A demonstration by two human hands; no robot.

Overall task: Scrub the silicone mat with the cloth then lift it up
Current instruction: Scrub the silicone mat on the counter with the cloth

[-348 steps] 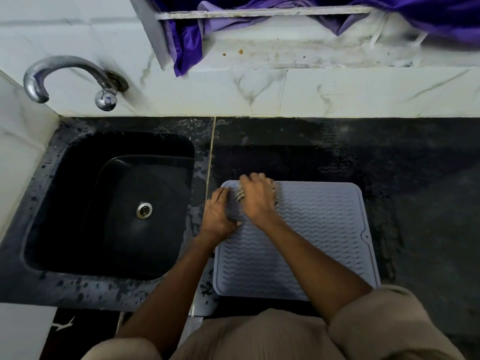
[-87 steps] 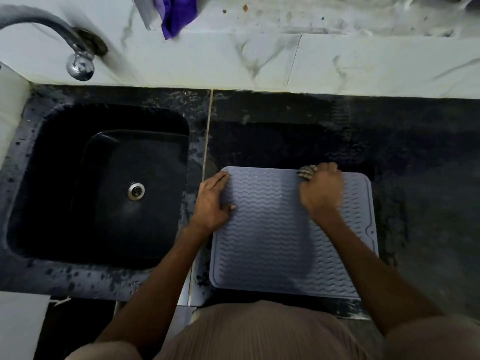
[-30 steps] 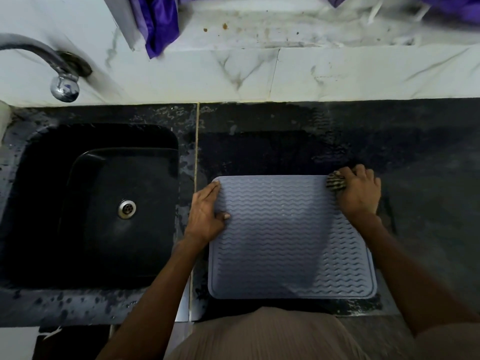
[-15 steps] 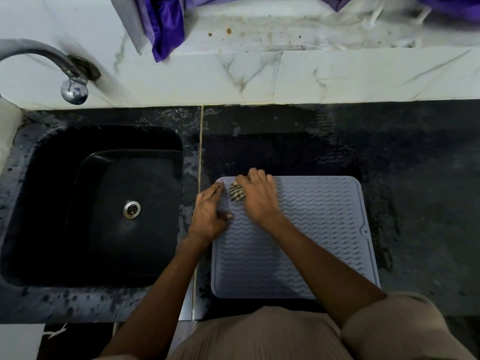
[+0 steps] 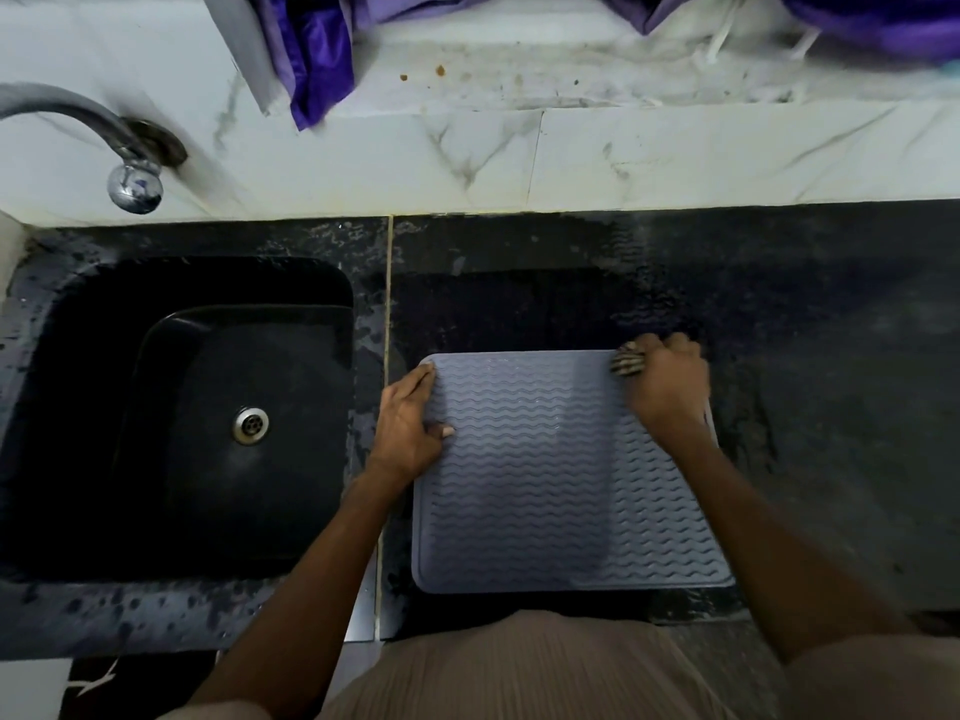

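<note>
Both hands are on the silicone mat [image 5: 566, 475], which lies flat on the counter [image 5: 831, 407] right of the sink [image 5: 208, 407], w/ its long axis running left-right. Right hand [image 5: 667, 384] is clenched on the cloth [image 5: 627, 364] at the far-right corner; left hand [image 5: 410, 423] presses w/ straight fingers on the far-left edge. Rest of the mat lies toward the near side, so next stroke prob. runs back left.

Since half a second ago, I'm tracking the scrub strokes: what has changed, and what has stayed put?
The right hand, gripping the cloth, has swept from the silicone mat's far left corner, beside the left hand, across to its far right corner. Nothing was picked up or let go. The left hand still presses the mat's left edge, and the mat still lies flat on the counter.
</note>
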